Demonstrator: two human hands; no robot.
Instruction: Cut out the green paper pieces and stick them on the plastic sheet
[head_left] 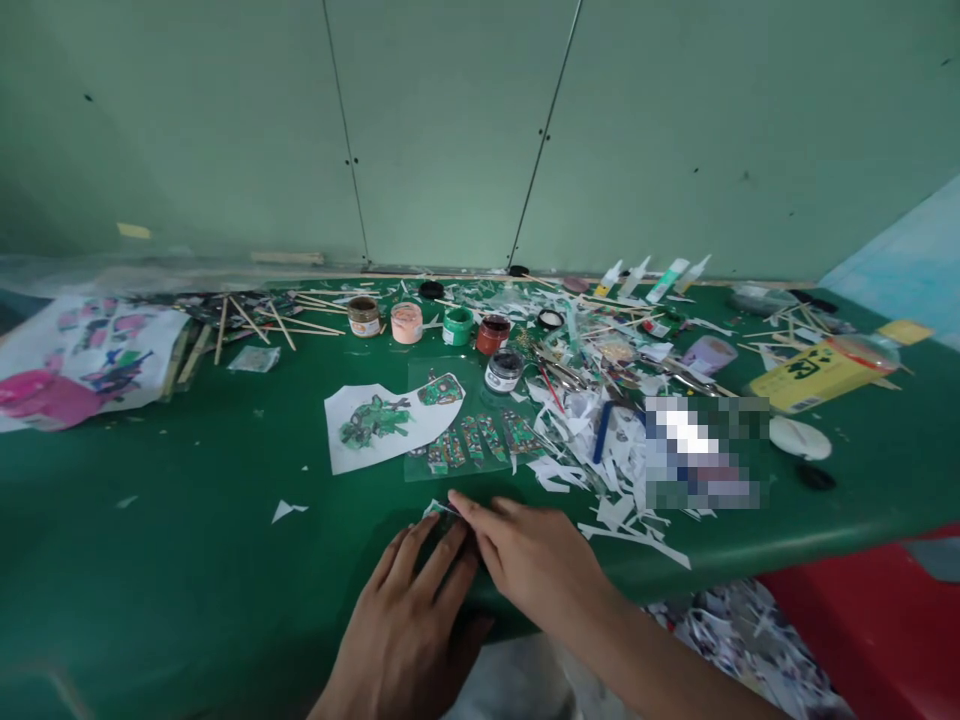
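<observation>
Resting the left hand's (412,610) fingers, spread rather than clenched, over a small green-and-white cut piece (433,509) on the tabletop (187,540); placing the right hand's (536,550) index fingertip just right of it; leaving right grip closure and piece's long axis impossible to tell.

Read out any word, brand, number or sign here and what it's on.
No text is legible.
Yellow container: large dark marks, too blurred to read.
Black-paint jar: label too small.
Green-paint jar: label too small.
Brown-paint jar: label too small.
Green tube: any print too small.
</observation>
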